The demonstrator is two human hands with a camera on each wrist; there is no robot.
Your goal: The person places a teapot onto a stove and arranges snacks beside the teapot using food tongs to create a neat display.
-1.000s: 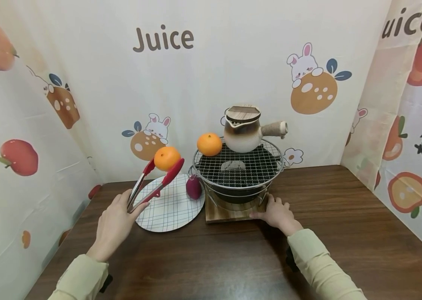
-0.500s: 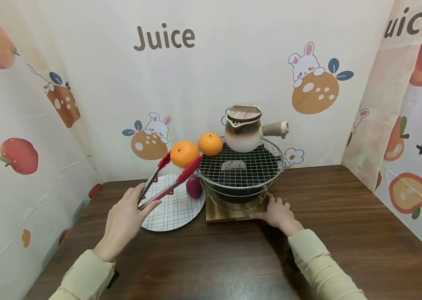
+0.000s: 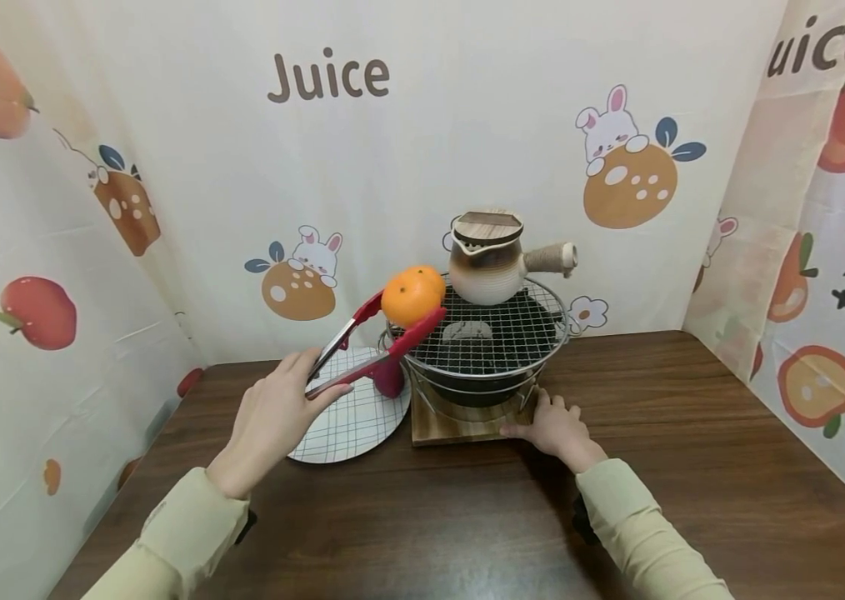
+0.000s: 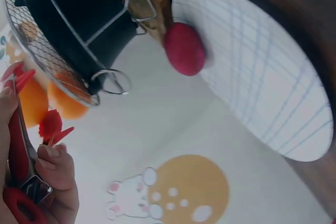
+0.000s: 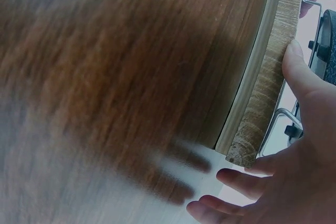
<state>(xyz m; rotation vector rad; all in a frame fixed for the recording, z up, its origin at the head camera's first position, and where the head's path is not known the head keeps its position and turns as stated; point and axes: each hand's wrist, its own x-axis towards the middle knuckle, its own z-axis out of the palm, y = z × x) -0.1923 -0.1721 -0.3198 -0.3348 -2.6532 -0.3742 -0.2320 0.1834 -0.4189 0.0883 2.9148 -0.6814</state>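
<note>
Red-tipped metal tongs are gripped by my left hand. Between their tips is an orange, over the left rim of the round grill rack; in the head view it overlaps a second orange behind it. The left wrist view shows the held orange beside the other orange; whether they touch I cannot tell. My right hand holds the front right corner of the wooden board under the grill. In the right wrist view its thumb lies along the board.
A clay pot with a wooden lid and a wrapped side handle stands at the back of the rack. Left of the grill lies a checked plate, with a dark red egg-shaped object at its right side. Printed curtains hang behind and at both sides.
My left hand has moved right and slightly up, carrying the orange in the tongs from above the plate to the grill's left rim. The right hand stays at the board.
</note>
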